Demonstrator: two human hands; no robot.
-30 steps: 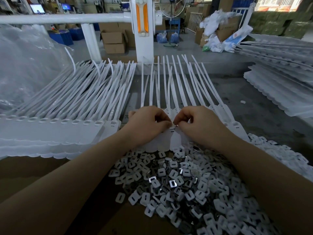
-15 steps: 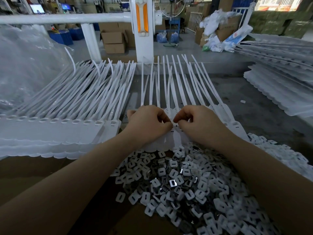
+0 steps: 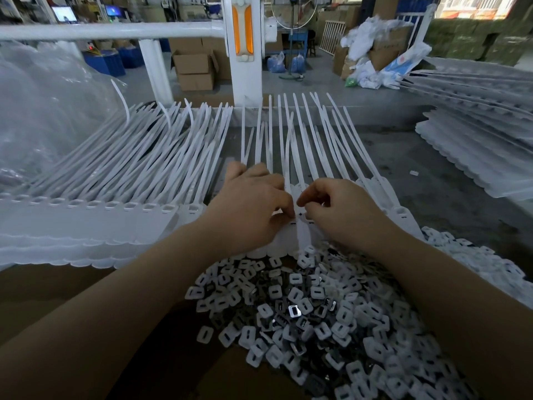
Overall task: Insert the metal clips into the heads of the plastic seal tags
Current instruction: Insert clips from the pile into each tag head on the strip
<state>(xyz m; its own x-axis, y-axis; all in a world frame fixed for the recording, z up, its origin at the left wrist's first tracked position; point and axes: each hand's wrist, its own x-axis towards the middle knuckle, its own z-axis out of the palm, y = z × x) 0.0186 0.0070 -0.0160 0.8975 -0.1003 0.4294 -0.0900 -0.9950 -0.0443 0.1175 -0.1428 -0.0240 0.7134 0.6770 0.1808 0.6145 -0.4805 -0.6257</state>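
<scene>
Both hands meet over one white seal tag (image 3: pixel 300 226) at the table's near edge: the left hand (image 3: pixel 251 209) pinches its head, and the right hand (image 3: pixel 343 209), fingers curled, pinches at the same spot. Whether it holds a clip, I can't tell. The heap of metal clips (image 3: pixel 302 313) lies just below.

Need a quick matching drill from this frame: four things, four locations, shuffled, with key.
Things:
1. pile of clips
2. left hand
3. orange-striped post
4. clear plastic bag

Places:
A. far left, beside the tag straps
B. nearest the camera, between the forearms
C. centre background, beyond the strap tips
D. on the tag heads, fingertips facing the right hand

Pairs: 1-B, 2-D, 3-C, 4-A
</scene>
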